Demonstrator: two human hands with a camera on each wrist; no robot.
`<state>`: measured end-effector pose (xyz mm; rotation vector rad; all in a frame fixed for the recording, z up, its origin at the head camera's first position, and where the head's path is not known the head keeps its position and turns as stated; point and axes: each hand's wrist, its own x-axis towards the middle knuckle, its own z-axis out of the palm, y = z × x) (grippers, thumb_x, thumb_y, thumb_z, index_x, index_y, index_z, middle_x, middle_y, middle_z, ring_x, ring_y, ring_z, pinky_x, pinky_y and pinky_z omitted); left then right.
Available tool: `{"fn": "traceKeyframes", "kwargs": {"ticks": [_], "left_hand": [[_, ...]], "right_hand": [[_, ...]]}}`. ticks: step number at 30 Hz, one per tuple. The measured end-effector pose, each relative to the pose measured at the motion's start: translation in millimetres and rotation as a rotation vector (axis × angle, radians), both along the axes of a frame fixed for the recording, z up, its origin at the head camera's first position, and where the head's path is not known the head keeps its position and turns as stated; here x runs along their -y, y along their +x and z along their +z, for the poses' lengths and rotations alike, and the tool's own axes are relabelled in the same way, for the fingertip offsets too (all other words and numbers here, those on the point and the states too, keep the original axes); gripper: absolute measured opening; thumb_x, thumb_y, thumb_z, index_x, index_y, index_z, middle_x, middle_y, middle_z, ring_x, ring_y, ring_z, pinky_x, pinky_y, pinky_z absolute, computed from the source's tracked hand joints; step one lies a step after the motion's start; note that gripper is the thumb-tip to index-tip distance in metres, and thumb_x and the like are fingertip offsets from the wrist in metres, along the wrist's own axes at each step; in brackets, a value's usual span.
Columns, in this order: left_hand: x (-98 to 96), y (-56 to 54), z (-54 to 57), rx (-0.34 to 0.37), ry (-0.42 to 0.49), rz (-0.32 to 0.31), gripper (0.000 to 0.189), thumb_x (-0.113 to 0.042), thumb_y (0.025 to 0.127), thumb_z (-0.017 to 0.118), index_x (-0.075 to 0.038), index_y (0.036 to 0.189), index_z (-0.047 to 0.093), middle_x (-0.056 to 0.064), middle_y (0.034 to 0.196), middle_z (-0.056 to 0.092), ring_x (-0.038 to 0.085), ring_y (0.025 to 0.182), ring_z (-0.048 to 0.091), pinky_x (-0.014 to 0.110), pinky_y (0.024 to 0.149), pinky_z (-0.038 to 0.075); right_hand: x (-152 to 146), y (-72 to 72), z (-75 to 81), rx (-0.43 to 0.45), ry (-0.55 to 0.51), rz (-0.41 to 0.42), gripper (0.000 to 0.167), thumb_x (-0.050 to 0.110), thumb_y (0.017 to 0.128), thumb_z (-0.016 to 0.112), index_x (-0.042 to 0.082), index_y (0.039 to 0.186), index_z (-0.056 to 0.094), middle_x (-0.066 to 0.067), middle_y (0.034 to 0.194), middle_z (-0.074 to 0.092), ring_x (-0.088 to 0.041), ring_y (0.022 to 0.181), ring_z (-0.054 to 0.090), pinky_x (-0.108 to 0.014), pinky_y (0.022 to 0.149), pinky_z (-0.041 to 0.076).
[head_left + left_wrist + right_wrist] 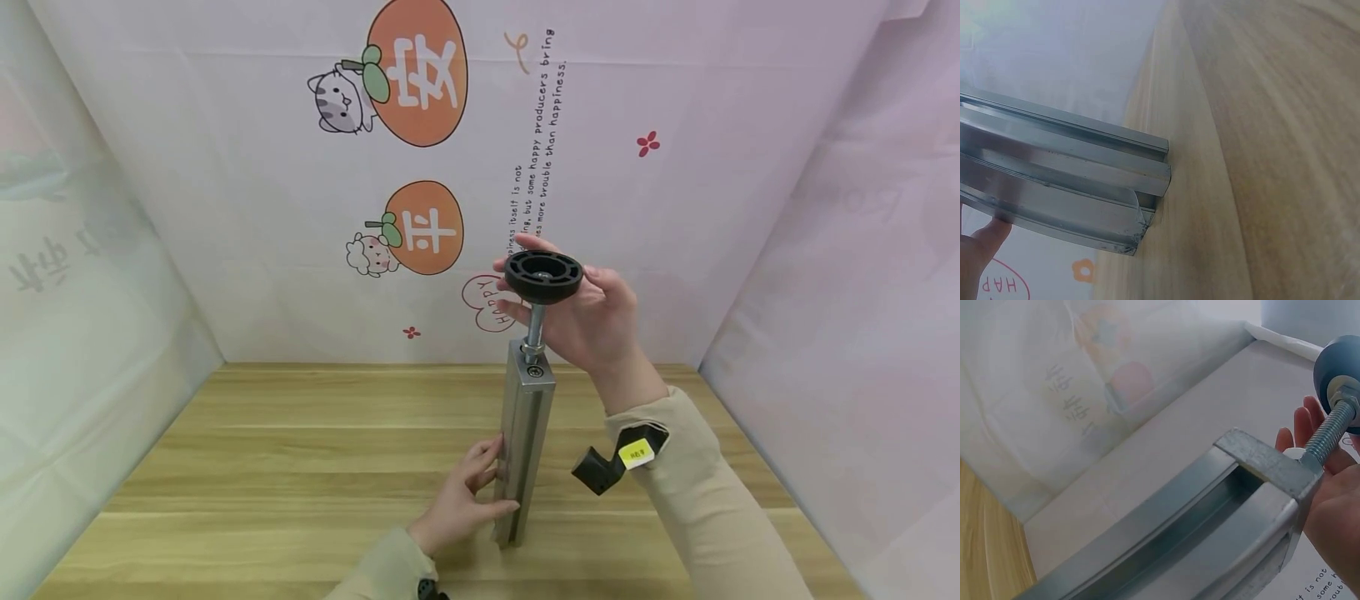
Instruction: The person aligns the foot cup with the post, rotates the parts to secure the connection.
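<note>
An upright aluminium extrusion profile (pixel 522 442) stands on the wooden table, its slotted lower end (pixel 1085 181) close over the wood in the left wrist view. From the end plate (pixel 1266 464) on its top rises a threaded rod (pixel 1330 434) with a nut, capped by a round black levelling foot (pixel 543 277). My left hand (pixel 467 500) holds the profile low down, thumb in front and fingers at its left side. My right hand (pixel 592 321) lies behind the foot with spread, relaxed fingers; its thumb tip is right at the foot's rim. The foot hides part of those fingers.
The wood-grain table (pixel 300 467) reaches back to a printed white cloth wall (pixel 600 200). More cloth walls (pixel 90 250) enclose the left and right sides. A black wrist camera (pixel 600 468) sticks out from my right sleeve beside the profile.
</note>
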<state>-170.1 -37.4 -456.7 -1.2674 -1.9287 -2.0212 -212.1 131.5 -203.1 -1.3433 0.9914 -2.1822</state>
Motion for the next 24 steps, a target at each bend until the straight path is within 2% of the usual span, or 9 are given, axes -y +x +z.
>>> {"fn": "traceKeyframes", "kwargs": {"ticks": [5, 11, 18, 24], "left_hand": [[0.0, 0.0, 0.4, -0.008, 0.003, -0.004, 0.082, 0.003, 0.083, 0.068, -0.010, 0.149, 0.021, 0.021, 0.139, 0.033, 0.003, 0.127, 0.038, 0.031, 0.101, 0.047], [-0.4, 0.7, 1.8, -0.008, -0.003, 0.001, 0.081, 0.002, 0.084, 0.067, -0.011, 0.149, 0.021, 0.023, 0.138, 0.034, 0.003, 0.126, 0.039, 0.033, 0.101, 0.048], [-0.6, 1.5, 0.7, 0.016, -0.008, 0.005, 0.082, 0.002, 0.083, 0.068, -0.010, 0.149, 0.022, 0.027, 0.137, 0.033, 0.001, 0.127, 0.038, 0.030, 0.103, 0.045], [-0.6, 1.6, 0.8, 0.016, 0.000, 0.003, 0.081, 0.003, 0.083, 0.068, -0.010, 0.149, 0.022, 0.028, 0.137, 0.033, 0.003, 0.127, 0.039, 0.028, 0.101, 0.047]], "right_hand": [[0.7, -2.2, -0.1, -0.003, -0.026, 0.072, 0.052, 0.027, 0.087, 0.046, 0.010, 0.137, 0.042, -0.013, 0.127, 0.049, -0.021, 0.115, 0.049, -0.034, 0.105, 0.040], [0.9, -1.7, 0.6, -0.015, -0.035, 0.065, 0.050, 0.025, 0.088, 0.047, 0.012, 0.136, 0.042, -0.012, 0.126, 0.048, -0.021, 0.115, 0.047, -0.033, 0.104, 0.040], [-3.0, 0.5, 1.4, -0.067, -0.012, -0.041, 0.048, 0.023, 0.089, 0.053, 0.016, 0.135, 0.040, -0.010, 0.127, 0.045, -0.022, 0.118, 0.045, -0.032, 0.104, 0.039], [-7.1, 0.8, 2.2, -0.157, 0.035, -0.218, 0.048, 0.026, 0.089, 0.059, 0.018, 0.133, 0.042, -0.007, 0.122, 0.049, -0.018, 0.115, 0.050, -0.026, 0.102, 0.043]]}}
